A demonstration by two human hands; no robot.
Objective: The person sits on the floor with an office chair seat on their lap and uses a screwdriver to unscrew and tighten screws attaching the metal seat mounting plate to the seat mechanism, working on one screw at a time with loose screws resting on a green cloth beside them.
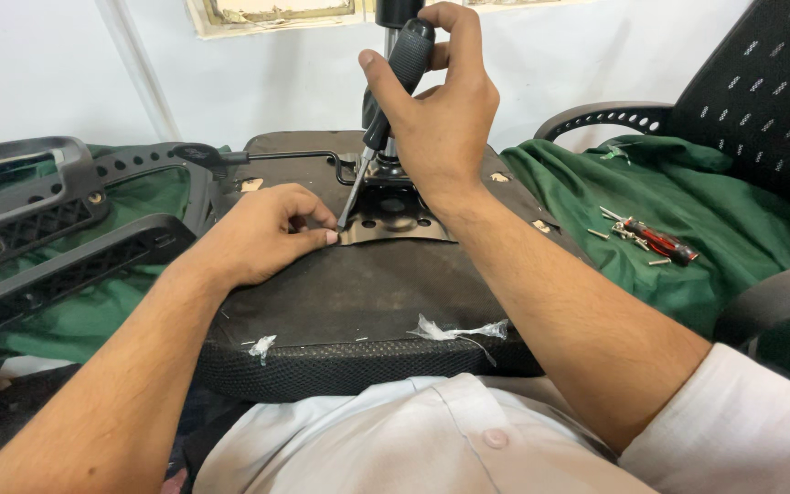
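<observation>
An upturned black chair seat (pixel 368 302) lies across my lap, its metal mounting plate (pixel 395 220) and gas-lift column (pixel 389 37) facing up. My right hand (pixel 441 110) grips the black handle of a screwdriver (pixel 395 82), which slants down to the plate's near left corner. My left hand (pixel 267 233) rests on the seat with thumb and fingers pinched at the screwdriver tip, steadying it or a screw that I cannot see.
A black adjustment lever (pixel 258 157) sticks out left from the plate. Black plastic chair armrests (pixel 38 229) lie on green cloth at left. At right, a red-handled screwdriver (pixel 660 242) and loose screws lie on a green-covered mesh office chair (pixel 761 110).
</observation>
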